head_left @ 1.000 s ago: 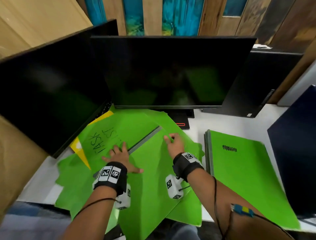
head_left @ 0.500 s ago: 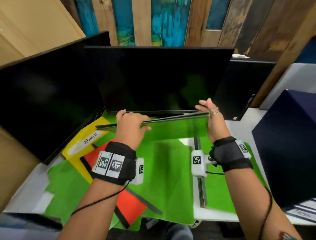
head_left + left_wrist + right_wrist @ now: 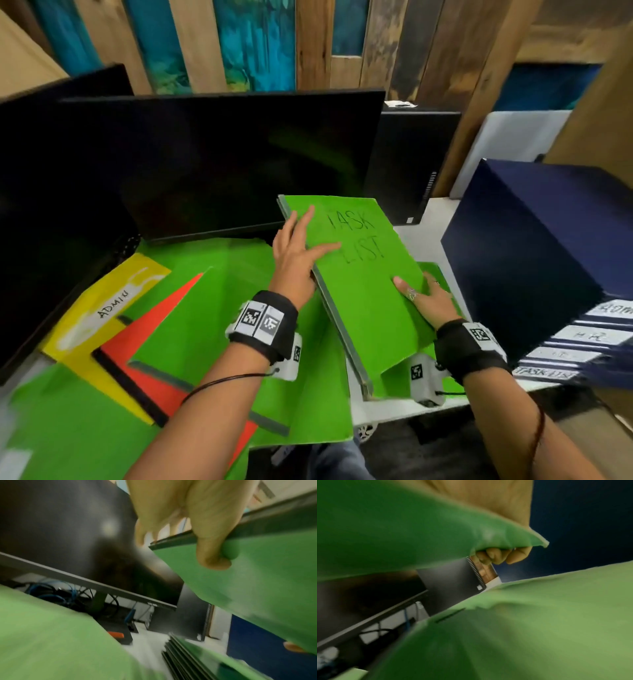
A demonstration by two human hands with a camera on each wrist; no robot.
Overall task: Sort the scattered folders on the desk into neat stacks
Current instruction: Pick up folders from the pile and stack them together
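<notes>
green folder (image 3: 363, 274) marked "task list", long axis running away from the person, gripped by left hand (image 3: 294, 250) and right hand (image 3: 426, 298).

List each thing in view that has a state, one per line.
TASK LIST folder: closed, lifted, tilted, held over the green stack.
Left hand: grips the folder's spine edge.
Right hand: grips its near right edge.
Green stack: lying flat on the desk.
ADMIN folder: closed, flat, partly covered.
Orange folder: flat, partly buried.
Monitor: screen dark.
</notes>
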